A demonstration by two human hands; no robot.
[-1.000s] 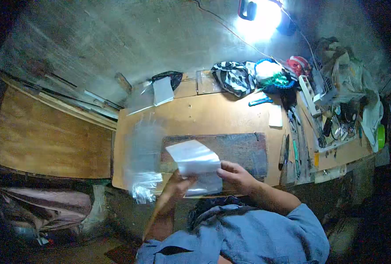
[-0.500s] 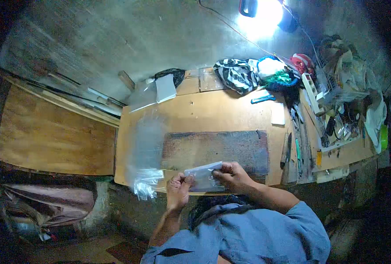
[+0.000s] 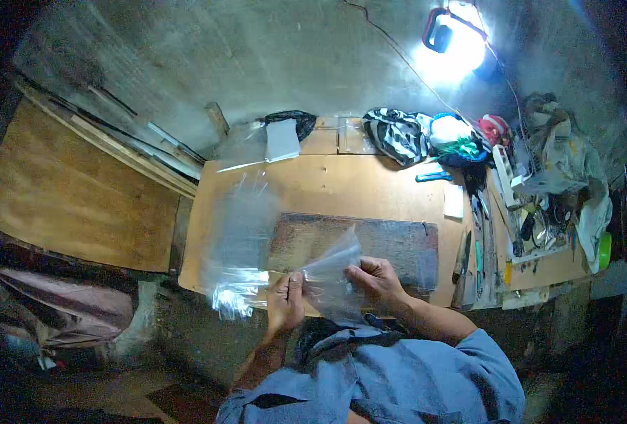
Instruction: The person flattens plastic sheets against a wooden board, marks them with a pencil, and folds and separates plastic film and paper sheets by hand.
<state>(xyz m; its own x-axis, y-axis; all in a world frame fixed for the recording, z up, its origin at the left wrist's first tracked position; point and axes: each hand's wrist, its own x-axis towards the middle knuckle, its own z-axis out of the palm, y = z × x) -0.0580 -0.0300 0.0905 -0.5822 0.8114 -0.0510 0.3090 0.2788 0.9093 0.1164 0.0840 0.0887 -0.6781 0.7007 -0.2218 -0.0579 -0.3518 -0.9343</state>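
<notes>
A clear plastic bag [image 3: 332,279] is spread between my two hands above the front edge of the table. My left hand [image 3: 285,300] pinches its left side, where the film gathers to a narrow end. On the right, my right hand [image 3: 377,281] grips the other side between thumb and fingers. The film fans upward to a point and hangs down towards my shirt. Just left of my left hand, a heap of clear plastic bags [image 3: 239,240] lies on the table, its shiny front end over the edge. Behind the held bag lies a dark worn board [image 3: 391,247].
A blue cutter [image 3: 434,177] and a white card [image 3: 453,201] lie at the back right. A knife [image 3: 462,253] and other long tools line the right side, beside a cluttered tray [image 3: 550,244]. A white sheet stack [image 3: 283,140] sits at the back.
The plastic, folded flat between my hands before, is now opened out into a fan, with film rising above and hanging below. The camera view has tilted and shifted slightly.
</notes>
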